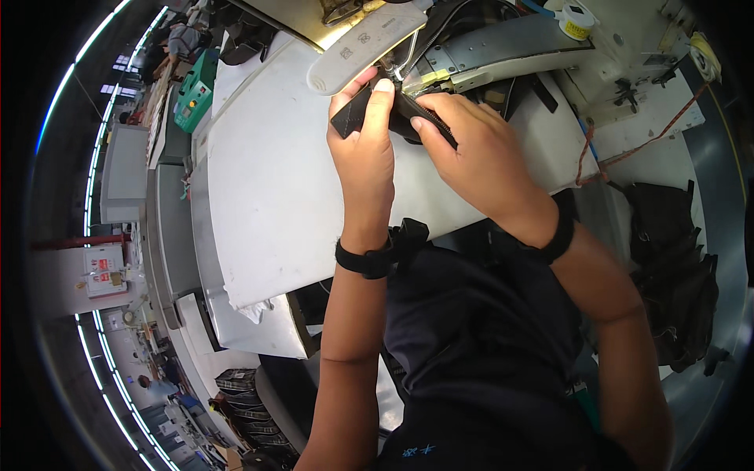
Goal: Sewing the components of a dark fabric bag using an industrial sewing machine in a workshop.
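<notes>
Both my hands are at the needle area of a sewing machine, at the far side of a white table. Black fabric with a zipper edge lies under the machine's presser foot. My left hand pinches a folded flap of this black fabric, thumb on top. My right hand grips the zipper edge on the other side, with thumb and fingertips closed on it. Part of the fabric is hidden behind my hands. The needle tip is too small to make out.
A long grey lamp hangs just above my left hand. A white thread spool sits on the machine. Dark bags are piled at the right. A green box stands far left, and a person is beyond it.
</notes>
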`<state>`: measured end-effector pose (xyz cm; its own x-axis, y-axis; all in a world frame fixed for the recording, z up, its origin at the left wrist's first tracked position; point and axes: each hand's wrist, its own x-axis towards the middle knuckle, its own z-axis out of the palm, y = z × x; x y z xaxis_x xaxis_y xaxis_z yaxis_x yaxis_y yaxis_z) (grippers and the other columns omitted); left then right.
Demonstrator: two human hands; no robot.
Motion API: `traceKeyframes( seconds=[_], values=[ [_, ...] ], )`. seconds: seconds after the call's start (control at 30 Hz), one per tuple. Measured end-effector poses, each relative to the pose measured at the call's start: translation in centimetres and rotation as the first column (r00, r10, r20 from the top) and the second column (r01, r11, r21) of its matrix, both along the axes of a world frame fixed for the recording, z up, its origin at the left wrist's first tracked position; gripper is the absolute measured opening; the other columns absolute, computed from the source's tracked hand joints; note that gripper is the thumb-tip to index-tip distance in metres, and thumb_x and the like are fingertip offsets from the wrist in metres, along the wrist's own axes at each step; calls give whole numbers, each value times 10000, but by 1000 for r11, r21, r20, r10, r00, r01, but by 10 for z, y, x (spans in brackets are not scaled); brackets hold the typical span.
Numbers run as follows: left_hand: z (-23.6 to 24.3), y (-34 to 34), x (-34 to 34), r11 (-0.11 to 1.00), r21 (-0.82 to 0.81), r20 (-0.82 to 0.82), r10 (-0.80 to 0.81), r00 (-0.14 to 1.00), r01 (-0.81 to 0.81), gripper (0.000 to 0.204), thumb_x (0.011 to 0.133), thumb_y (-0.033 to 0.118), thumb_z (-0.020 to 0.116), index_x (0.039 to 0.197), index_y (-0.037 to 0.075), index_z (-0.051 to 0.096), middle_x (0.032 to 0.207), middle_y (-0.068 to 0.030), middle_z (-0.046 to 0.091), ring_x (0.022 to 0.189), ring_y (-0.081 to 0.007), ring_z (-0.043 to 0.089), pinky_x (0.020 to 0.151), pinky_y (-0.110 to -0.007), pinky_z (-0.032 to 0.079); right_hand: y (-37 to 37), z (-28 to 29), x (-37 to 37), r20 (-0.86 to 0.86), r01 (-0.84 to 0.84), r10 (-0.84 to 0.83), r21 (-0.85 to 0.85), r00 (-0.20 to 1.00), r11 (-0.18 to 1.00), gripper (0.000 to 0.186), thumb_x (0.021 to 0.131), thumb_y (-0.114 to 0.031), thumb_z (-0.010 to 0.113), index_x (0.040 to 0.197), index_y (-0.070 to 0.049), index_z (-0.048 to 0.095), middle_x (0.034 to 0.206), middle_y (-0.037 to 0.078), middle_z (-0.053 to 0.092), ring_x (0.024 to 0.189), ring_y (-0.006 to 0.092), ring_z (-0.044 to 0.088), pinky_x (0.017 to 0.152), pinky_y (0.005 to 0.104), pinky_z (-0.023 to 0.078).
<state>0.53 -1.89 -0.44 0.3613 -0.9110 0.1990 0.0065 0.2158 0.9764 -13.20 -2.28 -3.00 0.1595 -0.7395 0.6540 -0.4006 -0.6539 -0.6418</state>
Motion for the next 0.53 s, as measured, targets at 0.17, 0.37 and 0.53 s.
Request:
traceKeyframes(
  seconds=[0.17,0.37,0.53],
  values=[
    [8,2,3,1000,6,73,13,997,-13,273,986,168,706,1180,-6,626,1014,-65,675,883,-122,639,815,-272,533,1,2,17,83,51,-56,57,995,997,115,941,-138,653,992,-35,639,796,130,679,728,335,673,655,435,533],
    [25,-2,19,983,115,118,-155,981,141,238,980,184,710,1126,8,646,993,-35,687,907,-127,660,800,-272,549,-20,29,-1,126,-99,58,348,990,932,155,931,-179,661,860,-41,662,667,128,670,623,338,672,601,418,528],
    [15,3,25,957,215,-118,-172,978,194,234,969,190,733,1135,45,654,1038,-51,709,922,-135,668,826,-287,563,-25,37,-3,33,-64,56,343,998,937,209,917,-205,667,802,-30,667,675,148,671,664,350,685,620,417,532]
  ],
)
